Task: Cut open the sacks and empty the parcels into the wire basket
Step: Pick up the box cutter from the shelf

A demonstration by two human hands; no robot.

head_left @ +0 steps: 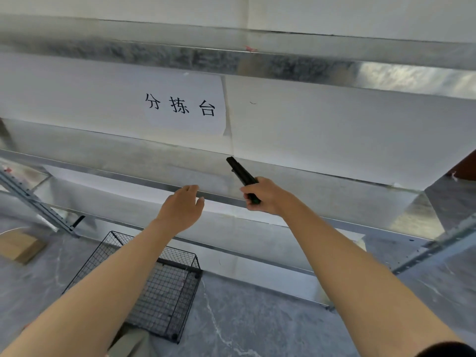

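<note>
My right hand point(265, 195) grips a black utility knife point(240, 172) by its lower end, with the knife pointing up and to the left over the metal shelf point(322, 181). My left hand point(184, 206) reaches forward with relaxed fingers toward the shelf's front edge and holds nothing. A black wire basket point(177, 253) stands on the grey floor below the shelf, partly hidden by my left forearm. No sack or parcel is in sight.
A metal shelving unit spans the view, with a white paper sign point(185, 106) bearing black characters on its back panel. A slotted metal upright point(38, 202) leans at the left. A cardboard box point(20, 247) lies on the floor at the far left.
</note>
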